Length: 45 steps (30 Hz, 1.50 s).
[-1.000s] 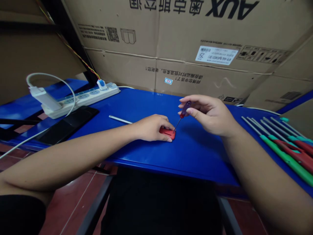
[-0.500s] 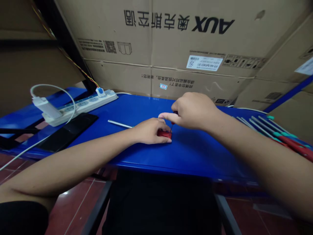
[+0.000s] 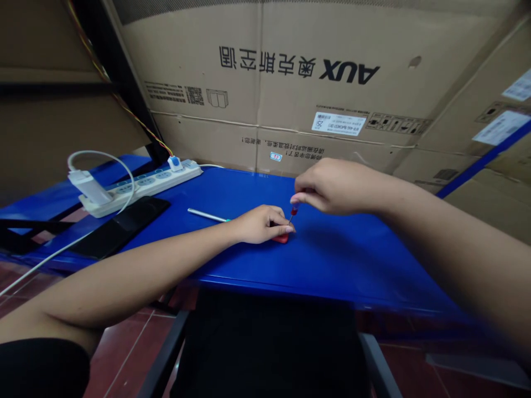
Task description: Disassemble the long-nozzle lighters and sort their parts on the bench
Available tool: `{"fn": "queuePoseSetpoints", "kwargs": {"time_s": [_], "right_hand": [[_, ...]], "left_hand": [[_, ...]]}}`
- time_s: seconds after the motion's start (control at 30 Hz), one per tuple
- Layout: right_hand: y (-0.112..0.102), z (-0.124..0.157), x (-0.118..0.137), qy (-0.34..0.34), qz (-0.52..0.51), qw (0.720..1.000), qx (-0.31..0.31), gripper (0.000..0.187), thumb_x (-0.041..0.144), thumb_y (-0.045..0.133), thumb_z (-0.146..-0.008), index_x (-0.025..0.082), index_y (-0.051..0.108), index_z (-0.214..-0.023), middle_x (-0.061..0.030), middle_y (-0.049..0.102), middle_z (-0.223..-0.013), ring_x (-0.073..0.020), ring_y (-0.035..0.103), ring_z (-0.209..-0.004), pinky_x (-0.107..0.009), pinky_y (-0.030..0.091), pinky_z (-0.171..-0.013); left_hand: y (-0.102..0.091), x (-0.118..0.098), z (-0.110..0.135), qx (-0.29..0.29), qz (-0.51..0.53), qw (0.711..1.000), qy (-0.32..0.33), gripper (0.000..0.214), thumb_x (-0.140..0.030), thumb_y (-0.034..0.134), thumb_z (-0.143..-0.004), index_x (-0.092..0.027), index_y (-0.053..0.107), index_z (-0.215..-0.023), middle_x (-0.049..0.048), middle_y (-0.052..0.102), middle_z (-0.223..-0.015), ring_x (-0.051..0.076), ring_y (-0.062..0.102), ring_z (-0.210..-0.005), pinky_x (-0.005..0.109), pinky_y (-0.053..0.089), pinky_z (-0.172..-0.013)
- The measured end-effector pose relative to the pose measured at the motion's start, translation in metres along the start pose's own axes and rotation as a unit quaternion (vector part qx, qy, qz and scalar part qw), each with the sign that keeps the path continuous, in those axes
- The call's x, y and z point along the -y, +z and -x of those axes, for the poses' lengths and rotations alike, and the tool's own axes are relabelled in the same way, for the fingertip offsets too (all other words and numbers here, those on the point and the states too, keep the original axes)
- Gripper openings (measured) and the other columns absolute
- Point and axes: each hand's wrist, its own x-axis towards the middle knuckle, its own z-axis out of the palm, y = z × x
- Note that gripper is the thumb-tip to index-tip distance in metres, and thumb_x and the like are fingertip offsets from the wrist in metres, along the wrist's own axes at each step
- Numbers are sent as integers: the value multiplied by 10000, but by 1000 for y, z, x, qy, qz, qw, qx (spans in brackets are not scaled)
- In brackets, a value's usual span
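My left hand (image 3: 259, 223) lies on the blue table (image 3: 332, 260), its fingers closed over a small red flat object (image 3: 282, 239) and pressing it down. Only the object's right edge shows past the fingertips. My right hand (image 3: 332, 185) hovers just above and to the right, fingers pinched on the top of a small screwdriver (image 3: 292, 213) with a red handle. The screwdriver stands nearly upright, its thin tip down at the red object's right end.
A silver rod (image 3: 205, 214) lies on the table behind my left wrist. At the left sit a white power strip (image 3: 141, 182) with a charger (image 3: 88, 186) and cable, and a black flat device (image 3: 120, 225). Big cardboard boxes (image 3: 290, 88) wall the back.
The view has swung left, so the row of screwdrivers at the right has left the picture. My right hand turned over the screwdriver, from palm-side showing to knuckles up, staying at the red object.
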Motion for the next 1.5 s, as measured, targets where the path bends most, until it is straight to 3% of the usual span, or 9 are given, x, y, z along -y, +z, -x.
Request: {"fn": "queuePoseSetpoints", "kwargs": {"time_s": [0.13, 0.27, 0.37, 0.57, 0.7, 0.8, 1.0, 1.2, 1.5], "right_hand": [[3, -5, 11, 76, 74, 994, -19, 659, 561, 273, -1001, 182, 756, -761, -123, 706, -712, -238, 636, -685, -309, 322, -550], [-4, -1, 0, -31, -13, 999, -13, 399, 456, 447, -970, 193, 732, -1063, -97, 743, -992, -225, 658, -866, -301, 398, -632], [-6, 0, -3, -77, -29, 996, 18, 292, 320, 499, -934, 196, 733, -1056, -77, 744, -981, -202, 653, -852, -301, 413, -673], [-8, -8, 14, 64, 93, 993, 35, 650, 579, 307, -985, 177, 749, -727, -118, 691, -694, -228, 624, -655, -312, 325, -557], [-17, -4, 4, -32, 31, 998, 37, 313, 423, 522, -935, 222, 736, -1046, -71, 741, -968, -203, 650, -792, -285, 368, -597], [-16, -3, 3, -56, 35, 996, 65, 258, 302, 513, -927, 221, 740, -1017, -56, 745, -933, -180, 644, -768, -275, 366, -596], [-5, -7, 24, 64, 91, 993, 31, 662, 528, 240, -1015, 182, 762, -801, -115, 711, -736, -208, 621, -645, -296, 280, -512], [-14, -1, 10, -74, 41, 995, 49, 279, 331, 532, -921, 219, 719, -1096, -71, 731, -998, -204, 660, -840, -286, 392, -624], [-2, -9, 28, 77, 152, 985, 27, 653, 491, 249, -1018, 166, 754, -761, -153, 695, -683, -274, 660, -693, -319, 319, -541]], "left_hand": [[-2, 2, 0, 18, 14, 1000, 1, 228, -327, 589, -952, -196, 770, -1000, 65, 746, -958, 151, 648, -928, 308, 488, -912], [-2, 3, 0, 19, 13, 1000, 0, 217, -315, 592, -952, -200, 773, -988, 58, 748, -950, 143, 644, -920, 290, 483, -897], [-1, 3, 0, 20, 14, 1000, -3, 212, -313, 601, -948, -203, 776, -992, 50, 755, -927, 140, 645, -902, 290, 479, -899], [-1, 3, 1, 26, 21, 999, -7, 208, -306, 620, -935, -181, 782, -974, 64, 760, -925, 146, 649, -916, 273, 484, -876], [-1, 4, 2, 25, 17, 999, -9, 202, -313, 623, -935, -198, 780, -990, 51, 761, -925, 145, 644, -920, 275, 481, -879], [-1, 4, 2, 29, 13, 999, -11, 210, -321, 620, -938, -193, 778, -989, 51, 760, -906, 150, 641, -919, 281, 482, -880], [0, 4, 2, 27, 11, 1000, -11, 172, -269, 631, -921, -190, 775, -971, 53, 744, -928, 150, 650, -904, 271, 495, -831], [0, 4, 2, 24, -1, 999, -27, 175, -281, 644, -915, -197, 775, -993, 51, 734, -931, 151, 647, -921, 272, 487, -864], [-4, 2, 2, -1, 39, 999, -20, 346, -441, 535, -974, -194, 754, -1076, 77, 717, -1041, 159, 640, -963, 288, 482, -894]]}}
